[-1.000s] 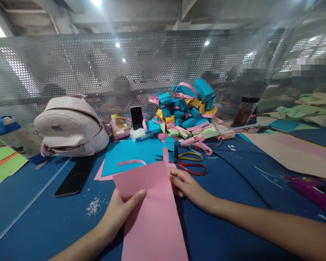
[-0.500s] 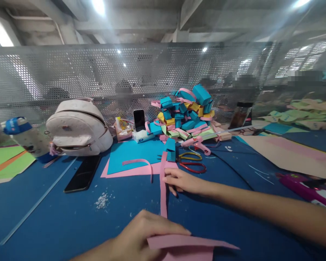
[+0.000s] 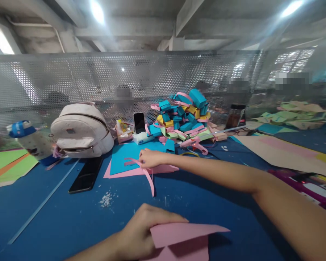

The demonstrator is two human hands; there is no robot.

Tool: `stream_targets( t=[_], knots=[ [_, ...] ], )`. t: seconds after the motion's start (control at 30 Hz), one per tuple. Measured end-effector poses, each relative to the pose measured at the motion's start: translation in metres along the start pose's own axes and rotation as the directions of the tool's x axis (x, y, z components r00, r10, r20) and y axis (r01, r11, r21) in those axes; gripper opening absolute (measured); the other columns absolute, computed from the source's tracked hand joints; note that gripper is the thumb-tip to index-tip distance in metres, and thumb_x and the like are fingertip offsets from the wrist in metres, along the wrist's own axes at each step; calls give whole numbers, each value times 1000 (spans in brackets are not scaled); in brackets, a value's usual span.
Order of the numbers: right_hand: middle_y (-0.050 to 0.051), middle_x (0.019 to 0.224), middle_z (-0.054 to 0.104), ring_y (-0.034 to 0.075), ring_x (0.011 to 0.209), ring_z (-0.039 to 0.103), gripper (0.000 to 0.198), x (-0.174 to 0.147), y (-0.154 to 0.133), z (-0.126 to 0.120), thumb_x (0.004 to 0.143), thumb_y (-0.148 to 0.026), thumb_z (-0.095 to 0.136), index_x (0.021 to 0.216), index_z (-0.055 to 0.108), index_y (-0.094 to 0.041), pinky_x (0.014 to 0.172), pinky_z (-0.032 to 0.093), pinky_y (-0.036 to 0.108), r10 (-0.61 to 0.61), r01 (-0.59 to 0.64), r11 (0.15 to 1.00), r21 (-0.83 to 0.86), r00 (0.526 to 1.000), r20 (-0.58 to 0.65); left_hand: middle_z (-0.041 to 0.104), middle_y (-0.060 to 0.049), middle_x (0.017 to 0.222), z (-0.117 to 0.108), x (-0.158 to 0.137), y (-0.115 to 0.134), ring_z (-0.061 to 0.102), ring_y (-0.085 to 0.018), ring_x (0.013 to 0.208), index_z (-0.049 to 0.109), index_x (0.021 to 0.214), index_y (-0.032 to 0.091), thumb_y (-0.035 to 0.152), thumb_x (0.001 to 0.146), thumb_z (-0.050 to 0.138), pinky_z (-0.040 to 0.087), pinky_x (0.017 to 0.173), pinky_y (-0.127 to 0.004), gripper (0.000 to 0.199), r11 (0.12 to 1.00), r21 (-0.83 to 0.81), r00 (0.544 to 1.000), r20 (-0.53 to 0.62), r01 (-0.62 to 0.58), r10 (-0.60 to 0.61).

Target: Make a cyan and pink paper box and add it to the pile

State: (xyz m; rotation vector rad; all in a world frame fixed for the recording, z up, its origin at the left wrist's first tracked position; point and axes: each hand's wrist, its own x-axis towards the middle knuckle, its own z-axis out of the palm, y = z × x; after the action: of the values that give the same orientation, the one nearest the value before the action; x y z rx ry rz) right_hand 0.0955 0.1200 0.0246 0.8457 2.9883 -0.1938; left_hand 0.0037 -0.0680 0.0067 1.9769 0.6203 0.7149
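My left hand is closed on a folded piece of pink paper near the front, with its thumb along the top edge. My right hand reaches across to the far side, its fingers pinched on a pink paper strip. The strip's near end droops toward the blue tabletop. Another pink strip, partly covered by my fingers, lies there too. Below this hand are a blue paper sheet and a pink sheet. The scissors' yellow handle shows behind my right forearm, which hides the rest.
Folded paper pieces are heaped at the back, beside a pink glue gun. A white backpack, a bottle and a black phone are at left. A purple tool lies right. White scraps dot the table.
My right hand has moved left, and the pink strip that lay upright beside it is now in its fingers over the sheets. My left hand still grips the folded pink paper.
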Motion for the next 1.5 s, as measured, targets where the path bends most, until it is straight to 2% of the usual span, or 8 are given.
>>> stream_targets(
  t=[0.3,0.5,0.6,0.77,1.03,1.17,1.3,1.5],
  knots=[
    [12,104,64,25,86,60,18,3,7,5,83,-24,60,97,66,-16,59,40,26,86,-77,989,-124,994,71,70,-6,117,0,1,-3,68,-25,104,67,123,22,15,81,49,49,92,-32,46,1000,-9,1000,-6,-3,3],
    [15,106,67,27,86,63,48,-3,12,9,77,-23,66,122,51,-12,56,40,26,146,-146,981,-131,989,-6,71,-5,114,2,1,0,69,-24,103,68,121,23,15,81,49,50,91,-31,45,1000,1,1000,-20,3,-3],
    [16,102,69,28,86,64,44,-5,16,11,74,-22,69,115,57,-10,55,39,26,176,-176,978,-112,984,-7,71,-4,115,3,1,1,68,-24,104,68,121,24,16,84,49,49,92,-31,43,1000,13,999,-39,2,-1],
    [7,96,72,23,85,64,17,-10,21,8,76,-22,66,92,70,-17,53,33,23,129,-130,991,-25,991,-35,71,-4,115,4,2,2,68,-24,105,68,120,24,17,87,50,49,94,-30,39,1000,28,999,-47,2,-1],
    [3,74,71,13,66,60,17,12,14,-16,87,-20,55,82,71,-14,54,36,21,-13,27,986,165,996,-85,73,-6,111,5,4,-9,70,-21,97,67,120,19,13,88,52,51,88,-25,37,992,68,994,-26,-106,107],
    [6,89,70,13,76,62,25,39,10,-28,97,-13,40,99,65,-10,69,46,22,-37,76,972,221,984,-174,72,-5,112,4,3,-12,69,-21,100,66,123,20,12,86,53,50,89,-25,40,992,63,994,-21,-105,107],
    [9,116,62,20,96,62,26,62,15,-31,97,-28,52,118,58,-14,82,53,39,-49,94,969,227,979,-196,72,-7,113,2,3,-11,69,-22,100,66,122,18,13,86,51,51,87,-26,39,994,48,995,-9,-97,98],
    [10,119,59,23,100,61,29,55,28,3,94,-30,58,118,58,-15,84,53,42,-97,118,974,196,989,-111,73,-7,108,0,5,-11,70,-22,95,69,118,17,12,85,49,51,84,-25,39,1000,-1,999,-28,-25,25]
  ],
)
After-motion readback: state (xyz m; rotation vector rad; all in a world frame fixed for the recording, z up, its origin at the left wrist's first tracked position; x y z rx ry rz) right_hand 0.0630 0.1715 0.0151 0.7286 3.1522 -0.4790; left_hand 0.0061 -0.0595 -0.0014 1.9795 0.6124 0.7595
